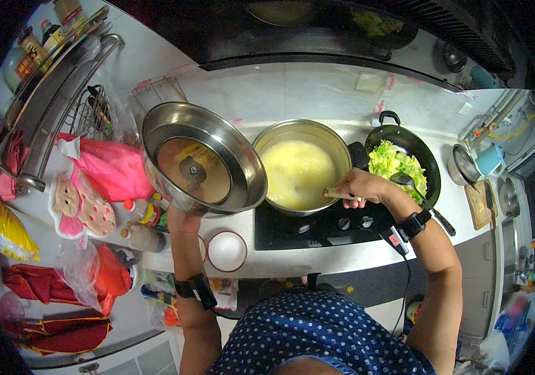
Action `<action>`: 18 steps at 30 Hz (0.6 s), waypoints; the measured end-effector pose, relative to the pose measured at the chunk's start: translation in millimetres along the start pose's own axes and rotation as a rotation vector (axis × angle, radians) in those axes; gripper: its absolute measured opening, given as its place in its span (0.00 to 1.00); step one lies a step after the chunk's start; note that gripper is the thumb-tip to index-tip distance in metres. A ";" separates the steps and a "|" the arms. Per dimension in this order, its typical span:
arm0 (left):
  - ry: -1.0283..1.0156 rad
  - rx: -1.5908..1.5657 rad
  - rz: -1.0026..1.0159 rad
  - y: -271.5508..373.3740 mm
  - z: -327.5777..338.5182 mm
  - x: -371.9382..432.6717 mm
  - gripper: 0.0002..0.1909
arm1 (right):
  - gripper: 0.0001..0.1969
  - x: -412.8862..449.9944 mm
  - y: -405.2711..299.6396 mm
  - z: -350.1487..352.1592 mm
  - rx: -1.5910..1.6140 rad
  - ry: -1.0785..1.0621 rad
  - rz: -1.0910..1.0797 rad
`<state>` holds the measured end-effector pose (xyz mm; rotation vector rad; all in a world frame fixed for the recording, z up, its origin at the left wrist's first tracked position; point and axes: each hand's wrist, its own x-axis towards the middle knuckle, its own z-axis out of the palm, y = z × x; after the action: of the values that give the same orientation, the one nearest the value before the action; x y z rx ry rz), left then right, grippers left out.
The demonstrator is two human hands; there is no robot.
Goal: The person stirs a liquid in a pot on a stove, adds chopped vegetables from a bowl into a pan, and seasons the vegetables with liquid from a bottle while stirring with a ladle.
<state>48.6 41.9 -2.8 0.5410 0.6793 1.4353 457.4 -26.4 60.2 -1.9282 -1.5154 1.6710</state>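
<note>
A large stainless-steel pot point(344, 154) of pale yellow liquid point(300, 173) stands on the black gas stove point(291, 229). My left hand point(186, 216), mostly hidden, holds up a steel-rimmed lid point(248, 168) with a glass centre, left of the pot. The lid's underside, with a screw at its middle, faces me. At the pot's right rim, my right hand point(363, 185) grips a pale wooden-looking utensil point(335, 193); its exact kind I cannot tell. To the right, chopped green leaves point(394, 159) fill part of a black wok point(431, 173), with a dark ladle point(412, 183) lying across it.
White bowls point(227, 251) and sauce bottles point(143, 212) stand on the counter's left. A pink bag point(112, 164) and a bear-shaped mitt point(82, 206) hang nearby. Far right are a cutting board point(478, 206) with a knife and a steel bowl point(459, 164). The range hood point(305, 42) is overhead.
</note>
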 end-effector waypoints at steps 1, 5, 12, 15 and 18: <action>0.005 0.002 0.002 1.3 -1.4 -1.1 0.22 | 0.16 0.1 -1.9 2.8 0.180 -0.015 -0.007; 0.069 0.040 0.002 5.1 1.5 -5.3 0.21 | 0.13 -22.9 0.2 10.2 0.359 0.068 0.023; 0.032 0.000 -0.016 8.6 12.9 -9.2 0.22 | 0.17 -62.7 17.7 24.8 0.255 0.276 -0.084; 0.030 -0.028 0.001 7.9 2.9 -3.8 0.22 | 0.17 -76.8 20.6 35.9 0.172 0.364 -0.162; -0.003 -0.072 -0.029 7.6 6.8 -5.9 0.22 | 0.17 -83.1 30.1 47.3 -0.111 0.577 -0.283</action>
<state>48.0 37.0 7.9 0.4758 0.6286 1.4263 448.0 -125.0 75.9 -1.9043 -1.5578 0.8306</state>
